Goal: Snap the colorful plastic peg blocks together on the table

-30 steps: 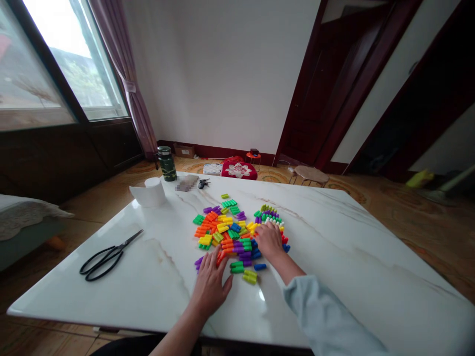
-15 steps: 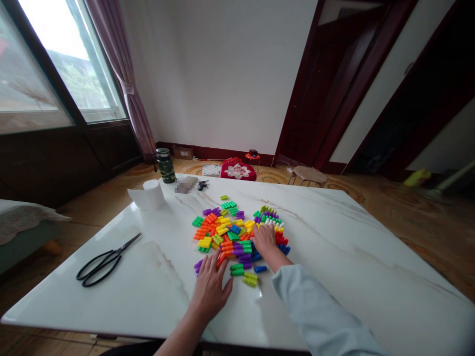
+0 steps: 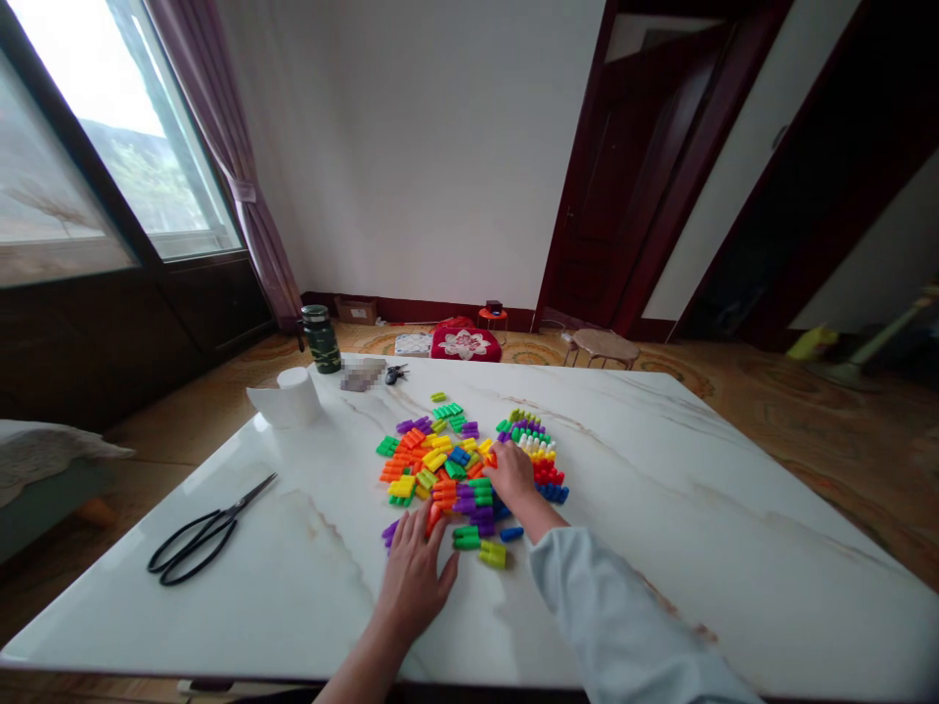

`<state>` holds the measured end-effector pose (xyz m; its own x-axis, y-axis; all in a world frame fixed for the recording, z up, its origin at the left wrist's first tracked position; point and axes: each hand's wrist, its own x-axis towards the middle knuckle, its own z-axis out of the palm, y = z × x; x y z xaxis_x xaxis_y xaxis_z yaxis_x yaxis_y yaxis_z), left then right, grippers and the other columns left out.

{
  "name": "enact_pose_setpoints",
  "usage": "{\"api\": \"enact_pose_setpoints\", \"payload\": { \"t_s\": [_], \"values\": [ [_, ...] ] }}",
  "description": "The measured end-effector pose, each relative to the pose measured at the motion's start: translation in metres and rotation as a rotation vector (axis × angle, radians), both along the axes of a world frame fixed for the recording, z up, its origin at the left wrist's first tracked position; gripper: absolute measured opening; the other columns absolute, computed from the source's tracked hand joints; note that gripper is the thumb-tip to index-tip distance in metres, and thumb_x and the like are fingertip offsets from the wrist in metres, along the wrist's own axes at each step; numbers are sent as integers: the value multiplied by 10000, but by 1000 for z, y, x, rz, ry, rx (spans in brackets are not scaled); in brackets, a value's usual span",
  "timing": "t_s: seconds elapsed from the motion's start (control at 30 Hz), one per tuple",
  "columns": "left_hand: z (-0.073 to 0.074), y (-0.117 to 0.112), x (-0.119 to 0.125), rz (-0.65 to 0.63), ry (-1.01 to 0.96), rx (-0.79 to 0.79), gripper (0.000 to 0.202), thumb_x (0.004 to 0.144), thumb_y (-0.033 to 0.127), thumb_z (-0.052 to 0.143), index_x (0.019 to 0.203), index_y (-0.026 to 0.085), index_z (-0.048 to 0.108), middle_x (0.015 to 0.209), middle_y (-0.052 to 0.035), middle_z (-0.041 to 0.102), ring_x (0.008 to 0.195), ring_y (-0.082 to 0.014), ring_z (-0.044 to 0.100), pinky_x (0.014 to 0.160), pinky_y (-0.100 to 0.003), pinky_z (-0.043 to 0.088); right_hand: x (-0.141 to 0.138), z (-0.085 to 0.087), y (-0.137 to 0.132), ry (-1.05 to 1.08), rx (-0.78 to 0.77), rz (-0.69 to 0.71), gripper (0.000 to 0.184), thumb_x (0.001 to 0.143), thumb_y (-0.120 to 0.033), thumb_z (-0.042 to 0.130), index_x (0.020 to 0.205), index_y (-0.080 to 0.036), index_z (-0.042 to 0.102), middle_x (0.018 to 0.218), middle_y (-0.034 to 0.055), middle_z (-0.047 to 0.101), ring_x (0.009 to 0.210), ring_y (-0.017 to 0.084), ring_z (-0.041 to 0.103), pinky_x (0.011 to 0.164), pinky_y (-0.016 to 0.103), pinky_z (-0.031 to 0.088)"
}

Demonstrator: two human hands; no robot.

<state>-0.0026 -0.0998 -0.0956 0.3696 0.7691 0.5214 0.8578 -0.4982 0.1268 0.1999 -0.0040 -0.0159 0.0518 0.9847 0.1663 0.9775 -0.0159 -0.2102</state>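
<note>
Colourful plastic interlocking blocks (image 3: 462, 469) lie in a loose heap at the middle of a white marble-topped table (image 3: 660, 508), in the lower centre of the frame. Many are joined in short rows of orange, yellow, green, purple, blue and red. A single green-and-yellow row (image 3: 493, 554) and a lone blue block (image 3: 512, 534) lie just below the heap.

The right hand (image 3: 512, 476) rests on the heap's right side, its fingers (image 3: 493, 460) bunched together and pressed down among the blocks; whether they pinch any one piece cannot be told. A pale blue sleeve (image 3: 608, 616) covers that forearm. The left hand (image 3: 411, 587) lies flat at the lower edge, fingers (image 3: 434, 533) spread, with the tips touching an orange block (image 3: 434, 518).

Black-handled scissors (image 3: 209, 528) lie well left of the heap. Near the table's far corner, at upper left, stand a paper roll (image 3: 290, 398) and a camouflage-patterned flask (image 3: 321, 339), with keys (image 3: 394, 374) beside a blurred object (image 3: 362, 374). Beyond the table, a red cushion (image 3: 466, 342) lies on the floor.
</note>
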Motion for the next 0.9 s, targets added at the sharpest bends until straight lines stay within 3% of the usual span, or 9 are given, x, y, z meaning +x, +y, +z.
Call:
{"api": "enact_pose_setpoints", "payload": {
  "t_s": [0.1,0.2,0.27,0.4,0.57,0.7,0.9],
  "values": [
    [3,-1,1,1,-9,3,468,845,314,572,1302,222,531,1439,-149,476,1276,-333,486,1063,-542,411,10,-8,-26,306,243,13,118,860,-261,599,903,-180,673,947,77,691,850,180,642,797,275,493],
    [7,-2,2,1,-21,-4,458,847,317,569,1294,226,537,1426,-141,490,1247,-331,502,1058,-540,411,30,-25,-64,584,503,40,209,881,-359,587,883,-171,677,869,78,676,736,176,623,724,295,520],
    [9,-2,2,0,-23,-19,448,855,318,560,1293,229,539,1406,-138,504,1239,-327,503,1062,-540,407,46,-38,-89,612,556,24,256,903,-391,561,940,-175,692,895,86,665,726,176,619,702,302,526],
    [8,-1,1,-7,-18,-23,434,866,320,547,1288,220,543,1390,-140,509,1248,-322,491,1075,-541,394,69,-59,-117,546,442,18,279,914,-376,506,956,-197,717,884,83,667,754,197,645,680,311,536],
    [5,0,0,-9,-1,-15,413,876,333,542,1268,206,566,1393,-146,502,1226,-321,504,1069,-536,399,75,-77,-121,607,403,-95,326,855,-366,522,1089,-179,653,940,96,719,797,225,682,732,356,556],
    [5,0,0,-1,13,9,415,886,345,535,1272,196,566,1380,-152,508,1211,-322,511,1062,-529,410,74,-81,-121,701,368,-178,255,822,-386,555,961,-186,631,823,76,726,671,211,667,644,328,542],
    [7,0,1,-1,24,23,411,883,343,542,1262,188,574,1365,-156,519,1214,-325,512,1056,-525,423,75,-79,-122,746,383,-153,271,809,-368,536,954,-176,662,887,98,728,759,219,678,716,333,537]
  ]
}}
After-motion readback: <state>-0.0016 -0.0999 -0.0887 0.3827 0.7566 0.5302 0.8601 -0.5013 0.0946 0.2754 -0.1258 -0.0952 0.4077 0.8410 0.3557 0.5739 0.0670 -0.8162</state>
